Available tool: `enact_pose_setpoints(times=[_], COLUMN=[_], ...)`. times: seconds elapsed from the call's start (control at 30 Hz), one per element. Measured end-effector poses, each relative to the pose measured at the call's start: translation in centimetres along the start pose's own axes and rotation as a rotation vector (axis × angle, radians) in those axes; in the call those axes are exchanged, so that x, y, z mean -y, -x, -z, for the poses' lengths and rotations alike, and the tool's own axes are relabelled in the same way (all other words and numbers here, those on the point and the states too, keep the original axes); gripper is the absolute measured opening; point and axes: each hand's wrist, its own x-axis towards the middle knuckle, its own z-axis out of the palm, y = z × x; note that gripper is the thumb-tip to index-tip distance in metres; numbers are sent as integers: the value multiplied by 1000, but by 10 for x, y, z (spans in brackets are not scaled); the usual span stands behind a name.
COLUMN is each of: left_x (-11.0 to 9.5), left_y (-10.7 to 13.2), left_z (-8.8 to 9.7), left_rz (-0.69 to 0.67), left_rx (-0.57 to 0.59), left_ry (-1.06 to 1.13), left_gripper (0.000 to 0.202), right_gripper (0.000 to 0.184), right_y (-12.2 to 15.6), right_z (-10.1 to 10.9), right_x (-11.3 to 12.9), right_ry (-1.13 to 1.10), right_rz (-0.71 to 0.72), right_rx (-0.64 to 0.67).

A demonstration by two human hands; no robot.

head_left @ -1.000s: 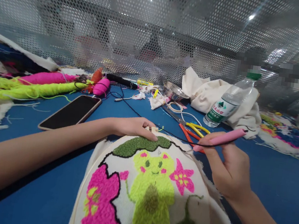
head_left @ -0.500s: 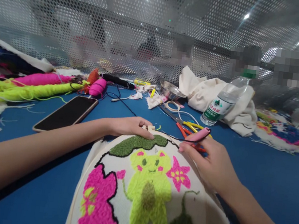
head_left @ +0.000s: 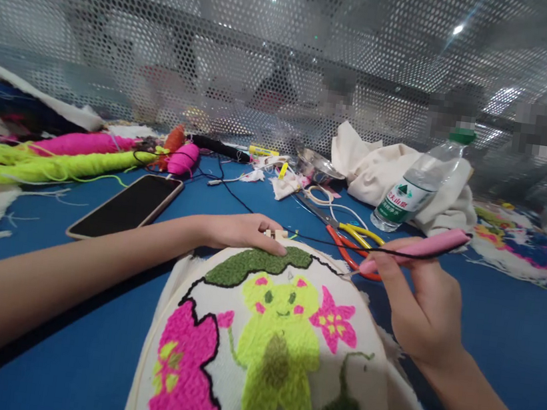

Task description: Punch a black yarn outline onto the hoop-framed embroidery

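Note:
An embroidery hoop (head_left: pixel 149 350) with white cloth (head_left: pixel 221 297) stands tilted before me. Worked on it are a yellow-green bear (head_left: pixel 280 340), pink flowers (head_left: pixel 185 361) and green leaves edged in black. My left hand (head_left: pixel 250 232) grips the hoop's top rim beside its screw (head_left: pixel 277 234), thumb over the dark green leaf. My right hand (head_left: pixel 428 313) is closed round a pink punch needle (head_left: pixel 437 243), its thin metal tip pointing at the cloth's upper right, by the black outline. Whether the tip touches the cloth I cannot tell. Black yarn (head_left: pixel 333 244) runs along the handle and leftward behind the hoop.
Red-handled scissors (head_left: pixel 344 241) and yellow-handled ones lie just behind the hoop. Further back are a water bottle (head_left: pixel 409 189), crumpled cloth (head_left: pixel 369 167) and a metal bowl (head_left: pixel 319 165). A phone (head_left: pixel 127 207) and yarn skeins (head_left: pixel 67 164) lie left. A perforated screen (head_left: pixel 224 44) rises behind.
My right hand has moved right and turned, so the punch needle's handle shows more fully and the yarn is drawn straighter. My left hand stays on the rim; the view has shifted slightly.

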Motion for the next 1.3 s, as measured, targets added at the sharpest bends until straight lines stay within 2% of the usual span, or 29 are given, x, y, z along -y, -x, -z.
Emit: enact_pose_setpoints(times=[0.2,0.43,0.67,0.8,0.93,1.13,1.3], left_x=[0,-1,2,1,2,2,0], left_y=[-1,0,1,2,1,0,0], left_z=[1,-2,-2,-3,-2,-1,0], left_rz=[-13,92,63,91,74,43,13], left_rx=[-7,-131,-31,-22,-8,-23,-37], left_ry=[-37,-25,137,201,205,115,49], left_gripper=[24,22,20,21,20,20,18], right_gripper=[22,17,17,17,25,28,27], right_y=[-2,-5,-7,-5,-3,-3,-3], right_z=[-2,0,-3,-9,-11,-4,-3], right_x=[0,4,4,4,3,1,0], right_ry=[8,6,-22,11,25,7,16], right_rz=[5,79,-14,-9,-14,6,21], right_rx=[12,112,259,340,269,51,49])
